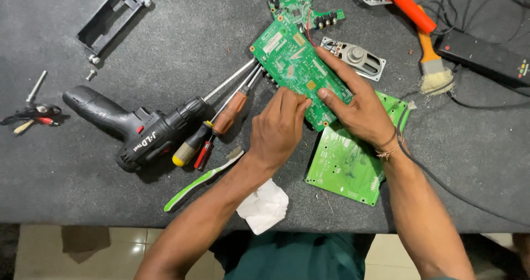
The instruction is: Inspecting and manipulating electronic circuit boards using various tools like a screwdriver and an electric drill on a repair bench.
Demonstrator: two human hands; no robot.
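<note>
A green circuit board [290, 59] lies tilted on the dark grey table, with red and white wires at its far end. My right hand [353, 100] rests on the board's right edge, index finger stretched along it and thumb pressed on top. My left hand [279, 128] grips the board's near edge with curled fingers. A second green board [345, 164] lies flat under my right wrist. A third small green board [301, 1] sits farther away.
A black cordless drill [135, 131] and several screwdrivers [221, 120] lie to the left. A green toothbrush [201, 180] and a white cloth [265, 205] are near the front edge. Speaker [353, 56], brush with orange handle [430, 59], black box [486, 56], black bracket [110, 20].
</note>
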